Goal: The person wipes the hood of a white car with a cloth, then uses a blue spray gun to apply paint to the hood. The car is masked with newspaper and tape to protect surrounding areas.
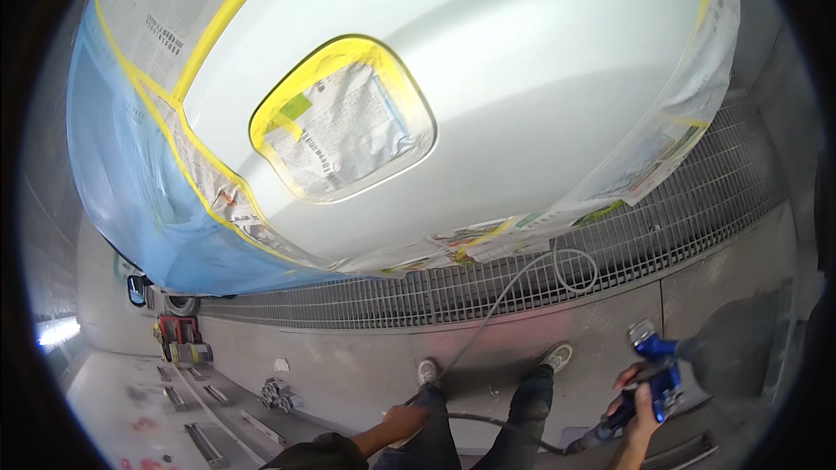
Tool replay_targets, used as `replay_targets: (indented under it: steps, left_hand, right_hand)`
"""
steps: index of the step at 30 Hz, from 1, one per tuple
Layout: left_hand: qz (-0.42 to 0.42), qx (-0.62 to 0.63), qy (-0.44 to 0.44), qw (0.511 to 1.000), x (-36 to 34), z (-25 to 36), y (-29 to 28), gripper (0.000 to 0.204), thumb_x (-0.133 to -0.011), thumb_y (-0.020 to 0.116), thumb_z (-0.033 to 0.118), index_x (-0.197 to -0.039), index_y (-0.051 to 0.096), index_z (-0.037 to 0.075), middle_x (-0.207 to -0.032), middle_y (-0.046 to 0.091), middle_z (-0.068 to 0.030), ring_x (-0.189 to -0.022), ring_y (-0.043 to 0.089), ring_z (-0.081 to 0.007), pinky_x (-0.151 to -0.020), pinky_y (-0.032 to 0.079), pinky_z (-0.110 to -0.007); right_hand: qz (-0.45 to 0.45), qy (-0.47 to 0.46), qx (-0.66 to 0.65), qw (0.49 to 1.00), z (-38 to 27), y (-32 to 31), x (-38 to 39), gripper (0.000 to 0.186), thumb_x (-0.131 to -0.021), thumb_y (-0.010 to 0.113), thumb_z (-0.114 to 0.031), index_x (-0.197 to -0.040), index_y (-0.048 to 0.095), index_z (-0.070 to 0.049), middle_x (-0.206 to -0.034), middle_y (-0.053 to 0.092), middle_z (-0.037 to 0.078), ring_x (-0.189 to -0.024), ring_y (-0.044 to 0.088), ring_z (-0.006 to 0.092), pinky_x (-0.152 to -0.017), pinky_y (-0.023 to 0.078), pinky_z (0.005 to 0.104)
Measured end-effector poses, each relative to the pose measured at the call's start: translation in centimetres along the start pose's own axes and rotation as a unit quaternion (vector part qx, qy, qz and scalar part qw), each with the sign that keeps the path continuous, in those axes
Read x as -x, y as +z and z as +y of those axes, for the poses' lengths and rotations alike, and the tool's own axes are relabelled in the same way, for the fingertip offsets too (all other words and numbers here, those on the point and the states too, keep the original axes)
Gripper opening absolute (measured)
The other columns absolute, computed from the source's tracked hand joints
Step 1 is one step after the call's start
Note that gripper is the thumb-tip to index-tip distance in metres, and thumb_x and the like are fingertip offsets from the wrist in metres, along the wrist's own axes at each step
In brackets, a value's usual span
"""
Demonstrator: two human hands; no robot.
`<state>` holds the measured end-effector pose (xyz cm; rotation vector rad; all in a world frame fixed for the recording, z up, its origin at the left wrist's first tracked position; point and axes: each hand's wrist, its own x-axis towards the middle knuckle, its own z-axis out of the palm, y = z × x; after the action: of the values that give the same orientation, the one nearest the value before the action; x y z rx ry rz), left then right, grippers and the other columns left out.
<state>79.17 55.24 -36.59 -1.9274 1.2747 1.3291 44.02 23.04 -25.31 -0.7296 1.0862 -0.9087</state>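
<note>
My right hand [643, 409] is wrapped round the grip of a blue spray gun [664, 379] at the lower right, with its silver nozzle end pointing up and left. A cloudy, see-through cup [736, 344] juts from the gun toward the right. My left hand [404, 424] is closed round an air hose [488, 322] in front of my legs; a darker length runs from there to the gun's handle. Ahead stands a pale car body panel [540, 113], apart from both hands. Newspaper and yellow tape cover its rounded recess [340, 130].
Blue plastic sheeting [148, 183] and taped newspaper [165, 9] cover the car's left part. A metal floor grating [418, 303] runs beneath its lower edge, with a hose loop on it. Red equipment [180, 337] stands at far left. My shoes [557, 355] are on the floor.
</note>
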Motion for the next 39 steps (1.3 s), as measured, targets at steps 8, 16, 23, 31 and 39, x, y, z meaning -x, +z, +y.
replay_targets:
  steps: [8, 16, 23, 31, 39]
  left_hand:
    - [0.056, 0.009, 0.045, 0.997, -0.5, -7.2, -3.2, 0.032, -0.096, 0.055, 0.041, -0.113, 0.061, 0.013, -0.102, 0.067, -0.0151, -0.098, 0.064, -0.0382, -0.08, 0.051, -0.051]
    - [0.092, -0.024, 0.089, 0.992, 0.5, -19.1, -1.5, 0.036, -0.096, 0.054, 0.042, -0.12, 0.062, 0.016, -0.106, 0.065, -0.0122, -0.098, 0.065, -0.035, -0.081, 0.052, -0.049]
    - [0.165, 0.045, 0.074, 0.983, 0.5, -21.6, -1.9, 0.035, -0.095, 0.059, 0.04, -0.115, 0.065, 0.011, -0.101, 0.068, -0.0144, -0.095, 0.066, -0.0356, -0.078, 0.051, -0.047]
    - [0.163, 0.071, 0.086, 0.98, -0.6, -21.2, -1.5, 0.033, -0.095, 0.06, 0.041, -0.103, 0.063, 0.008, -0.092, 0.067, -0.0169, -0.089, 0.065, -0.038, -0.072, 0.051, -0.047]
    - [0.14, 0.033, 0.114, 0.983, -1.4, -21.5, 0.3, 0.04, -0.097, 0.053, 0.047, -0.099, 0.061, 0.009, -0.096, 0.067, -0.0148, -0.091, 0.064, -0.037, -0.075, 0.05, -0.05]
  right_hand:
    - [0.014, -0.09, -0.051, 0.995, 3.1, 6.7, 4.6, 0.058, -0.089, 0.07, -0.036, -0.128, 0.05, 0.003, -0.101, 0.061, 0.014, -0.083, 0.063, 0.0208, -0.047, 0.054, 0.0265]
    - [-0.178, -0.045, -0.194, 0.964, 8.7, 15.0, 11.0, 0.089, -0.083, 0.078, -0.04, -0.15, 0.033, -0.005, -0.095, 0.064, 0.021, -0.083, 0.066, 0.0276, -0.051, 0.057, 0.0283]
    - [0.015, -0.239, -0.116, 0.964, 4.3, 17.0, 10.7, 0.048, -0.093, 0.062, -0.038, -0.112, 0.055, 0.005, -0.095, 0.061, 0.016, -0.077, 0.064, 0.0176, -0.041, 0.052, 0.0232]
    - [0.169, -0.26, -0.029, 0.95, 3.2, 18.4, 10.7, 0.04, -0.093, 0.062, -0.033, -0.113, 0.056, 0.002, -0.096, 0.062, 0.011, -0.078, 0.062, 0.0157, -0.04, 0.049, 0.0224]
    - [0.05, -0.177, -0.013, 0.983, 9.9, 19.7, 9.5, 0.037, -0.091, 0.066, -0.022, -0.117, 0.06, 0.004, -0.103, 0.066, 0.013, -0.084, 0.065, 0.0184, -0.05, 0.054, 0.0271]
